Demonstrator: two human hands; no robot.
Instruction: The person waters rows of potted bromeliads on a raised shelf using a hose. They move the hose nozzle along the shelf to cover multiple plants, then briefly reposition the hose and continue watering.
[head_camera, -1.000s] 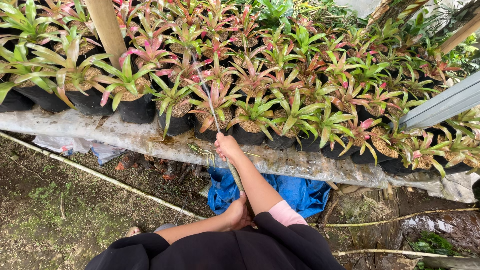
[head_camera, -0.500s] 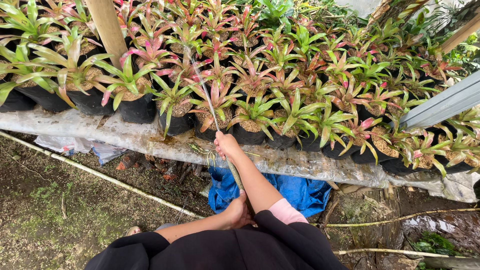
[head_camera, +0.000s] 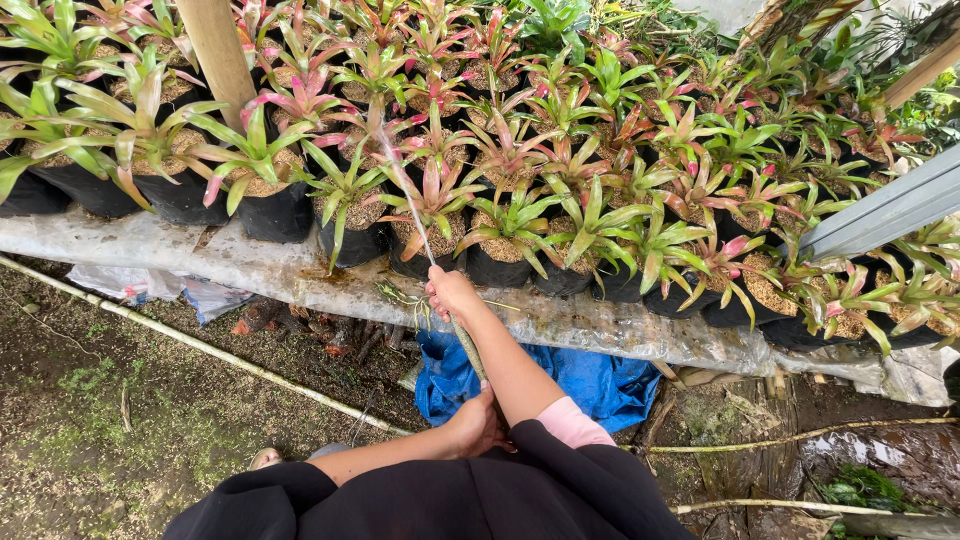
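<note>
Right hand (head_camera: 452, 292): we close our grip round the thin wand (head_camera: 440, 275); its tip reaches toward 11 o'clock, over the potted bromeliads (head_camera: 430, 200).
Left hand (head_camera: 478, 425): closed on the wand's lower end, near our body.
Doing it well: we judge a steady two-handed hold keeps the tip low; avoid striking leaves.
Materials: stiff glossy pink-green leaves; black soft pots; wrinkled plastic-covered surface (head_camera: 300, 275).

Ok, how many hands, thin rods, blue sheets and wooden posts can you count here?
hands: 2 (left hand, right hand)
thin rod: 1
blue sheet: 1
wooden post: 1
Total: 5
</note>
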